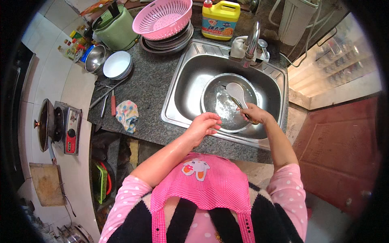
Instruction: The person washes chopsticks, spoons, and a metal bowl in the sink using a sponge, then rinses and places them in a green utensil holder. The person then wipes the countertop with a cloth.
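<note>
Over the near right part of a metal basin [205, 88], my right hand [253, 113] grips a pale rice paddle [235, 91], its flat head pointing away from me. Along with it the same hand holds a slim dark and gold utensil [237, 103]; what kind is hard to tell. The basin sits in a stainless steel sink [190, 70] and holds water [225, 106]. My left hand [204, 126] is at the sink's near edge by the basin's rim. Its fingers are spread a little, and nothing shows in them.
A chrome faucet [251, 42] and a yellow detergent jug [221, 22] stand behind the sink. On the granite counter [152, 88] are a pink colander [164, 19] on stacked pans, white bowls [118, 64], a patterned cloth [127, 114] and a red-handled tool [113, 104]. A portable gas stove [70, 130] stands left.
</note>
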{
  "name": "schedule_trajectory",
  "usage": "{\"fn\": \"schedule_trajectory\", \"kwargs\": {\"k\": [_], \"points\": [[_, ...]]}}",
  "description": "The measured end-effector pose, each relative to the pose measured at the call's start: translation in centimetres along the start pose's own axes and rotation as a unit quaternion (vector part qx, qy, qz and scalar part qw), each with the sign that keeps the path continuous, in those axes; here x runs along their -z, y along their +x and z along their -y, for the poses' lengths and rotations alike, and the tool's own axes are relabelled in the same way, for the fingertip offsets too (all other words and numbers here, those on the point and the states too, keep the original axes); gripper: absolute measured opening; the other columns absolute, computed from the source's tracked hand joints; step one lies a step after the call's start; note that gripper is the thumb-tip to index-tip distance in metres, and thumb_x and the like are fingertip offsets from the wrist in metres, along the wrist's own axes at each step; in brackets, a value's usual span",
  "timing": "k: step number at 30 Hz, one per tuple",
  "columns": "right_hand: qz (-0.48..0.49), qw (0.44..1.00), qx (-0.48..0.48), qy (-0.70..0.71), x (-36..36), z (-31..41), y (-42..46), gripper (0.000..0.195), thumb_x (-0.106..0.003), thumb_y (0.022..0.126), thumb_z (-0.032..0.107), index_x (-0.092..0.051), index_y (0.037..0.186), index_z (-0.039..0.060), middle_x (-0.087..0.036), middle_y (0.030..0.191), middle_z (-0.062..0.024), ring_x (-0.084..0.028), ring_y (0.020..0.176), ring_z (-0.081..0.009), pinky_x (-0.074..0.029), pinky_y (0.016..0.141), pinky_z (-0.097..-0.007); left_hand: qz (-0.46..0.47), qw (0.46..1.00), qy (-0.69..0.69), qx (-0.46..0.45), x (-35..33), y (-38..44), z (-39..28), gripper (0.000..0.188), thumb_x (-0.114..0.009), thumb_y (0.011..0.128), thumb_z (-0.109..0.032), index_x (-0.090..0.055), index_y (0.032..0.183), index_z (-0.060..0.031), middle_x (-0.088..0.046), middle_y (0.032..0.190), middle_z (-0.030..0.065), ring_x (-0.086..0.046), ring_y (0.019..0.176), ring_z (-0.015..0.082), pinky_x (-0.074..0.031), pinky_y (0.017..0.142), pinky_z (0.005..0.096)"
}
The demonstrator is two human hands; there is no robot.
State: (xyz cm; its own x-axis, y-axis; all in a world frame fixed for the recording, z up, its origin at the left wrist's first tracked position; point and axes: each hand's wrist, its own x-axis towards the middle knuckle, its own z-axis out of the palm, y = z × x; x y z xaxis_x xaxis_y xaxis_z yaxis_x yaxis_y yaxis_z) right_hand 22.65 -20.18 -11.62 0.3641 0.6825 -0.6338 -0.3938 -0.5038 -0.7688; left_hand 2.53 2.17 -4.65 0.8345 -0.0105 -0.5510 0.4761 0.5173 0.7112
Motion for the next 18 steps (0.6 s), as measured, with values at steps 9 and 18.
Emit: {"fn": "schedule_trajectory", "kwargs": {"k": [9, 18], "points": [[-0.125, 0.971, 0.080, -0.186, -6.1, 4.0, -2.1, 0.020, -0.049, 0.095, 0.016, -0.054, 0.108, 0.0016, -0.061, 0.080, -0.0104, -0.062, 0.067, -0.0229, -0.049, 0.062, -0.0339, -0.016, 0.997, -0.057, -0.043, -5.4, 9.8, 1.6, 0.059, -0.069, 0.086, -0.035, -0.044, 0.132, -0.0070, -0.056, 0.121, 0.0053, -0.046, 0.116, 0.0182, -0.036, 0.092, 0.0395], [-0.173, 0.972, 0.146, -0.055, -7.7, 2.9, -4.6, 0.064, -0.065, 0.079, 0.001, -0.040, 0.138, 0.0054, -0.061, 0.103, -0.0094, -0.061, 0.080, -0.0157, -0.049, 0.067, -0.0279, 0.007, 0.919, -0.390, -0.056, -2.8, 13.2, -0.4, 0.024, -0.043, 0.101, -0.023, -0.051, 0.110, -0.0018, -0.058, 0.108, 0.0158, -0.056, 0.110, 0.0329, -0.047, 0.096, 0.0473]]}}
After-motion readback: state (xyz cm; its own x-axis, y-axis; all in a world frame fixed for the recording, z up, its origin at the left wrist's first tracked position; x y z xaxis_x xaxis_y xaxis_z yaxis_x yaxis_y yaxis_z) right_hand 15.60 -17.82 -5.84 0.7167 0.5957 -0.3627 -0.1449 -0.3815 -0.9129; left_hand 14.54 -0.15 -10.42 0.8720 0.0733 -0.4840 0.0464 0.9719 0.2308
